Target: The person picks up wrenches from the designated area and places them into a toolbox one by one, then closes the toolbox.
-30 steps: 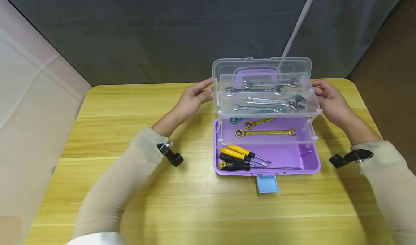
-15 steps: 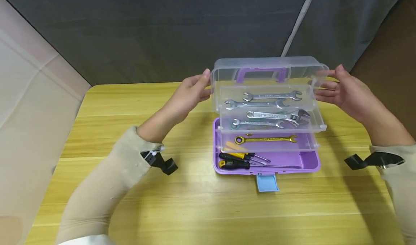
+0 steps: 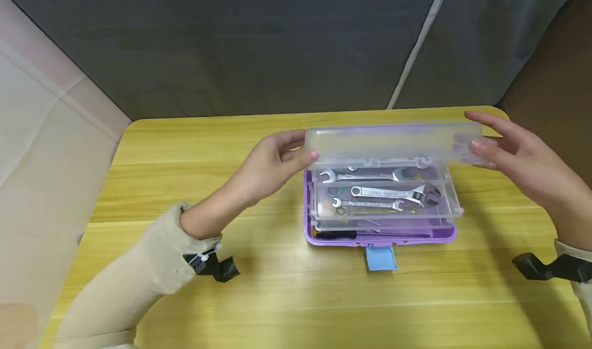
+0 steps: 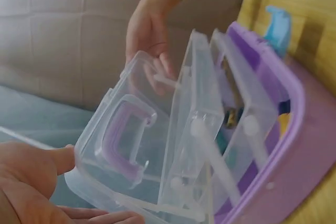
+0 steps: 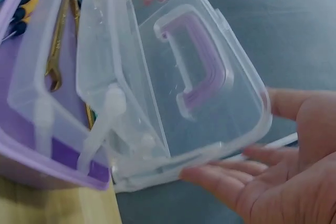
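A purple toolbox base (image 3: 402, 241) has its clear lid (image 3: 384, 146) tilted forward over the stepped clear trays (image 3: 333, 216). With thumb in front and fingers behind, my left hand (image 3: 265, 171) holds the lid's left end. My right hand (image 3: 522, 156) grips the other end the same way. Silver wrenches (image 3: 365, 176) and an adjustable wrench (image 3: 390, 193) lie in the trays. Part of a black-handled screwdriver (image 3: 339, 234) shows in the base; the rest of its contents are mostly covered. The right wrist view shows the lid's purple handle (image 5: 205, 61) and a gold wrench (image 5: 60, 30).
The light-blue latch (image 3: 381, 258) hangs off the toolbox's front onto the wooden table (image 3: 277, 292). Behind the table's back edge hangs a dark grey curtain (image 3: 231, 46). A pale panel (image 3: 51, 133) stands at the left.
Both hands have brought the lid from upright behind the box forward and down over the trays. The trays have folded forward and lower, covering the gold wrenches and most screwdrivers.
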A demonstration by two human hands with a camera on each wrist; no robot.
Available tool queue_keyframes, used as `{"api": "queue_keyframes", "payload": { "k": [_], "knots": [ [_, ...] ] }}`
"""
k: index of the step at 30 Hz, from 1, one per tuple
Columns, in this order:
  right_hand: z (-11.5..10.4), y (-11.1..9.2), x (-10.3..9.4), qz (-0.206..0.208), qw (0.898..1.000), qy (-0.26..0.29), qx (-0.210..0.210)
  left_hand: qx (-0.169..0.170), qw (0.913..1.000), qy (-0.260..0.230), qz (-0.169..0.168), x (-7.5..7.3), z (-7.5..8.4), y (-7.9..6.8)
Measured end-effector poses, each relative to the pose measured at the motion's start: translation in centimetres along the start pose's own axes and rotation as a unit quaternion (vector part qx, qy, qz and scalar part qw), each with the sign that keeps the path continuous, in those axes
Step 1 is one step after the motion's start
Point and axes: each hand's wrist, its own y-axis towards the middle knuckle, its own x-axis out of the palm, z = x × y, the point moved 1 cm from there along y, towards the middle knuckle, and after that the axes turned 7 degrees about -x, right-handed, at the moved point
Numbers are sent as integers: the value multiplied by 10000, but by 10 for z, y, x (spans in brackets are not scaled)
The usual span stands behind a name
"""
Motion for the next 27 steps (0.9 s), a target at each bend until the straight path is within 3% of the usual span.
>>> {"api": "queue_keyframes", "payload": {
  "k": [8, 12, 14, 16, 21, 27],
  "knots": [
    [6, -26, 10, -243, 9933, 41, -1125, 306, 9994, -19, 151, 8, -23, -19],
    [16, -37, 16, -469, 9785, 1103, -1677, 709, 9971, -12, 261, 18, -40, -25],
    [21, -42, 20, -546, 9711, 1387, -1861, 961, 9949, 41, 303, 24, -47, -28],
    [25, -48, 23, -532, 9724, 1257, -1893, 1264, 9915, 73, 313, 30, -55, -31],
    [31, -60, 33, -324, 9832, 167, -1790, 1842, 9816, 409, 288, 40, -73, -37],
    [45, -67, 44, -242, 9754, 388, -2156, 2206, 9702, 942, 336, 45, -87, -41]
  ]
}}
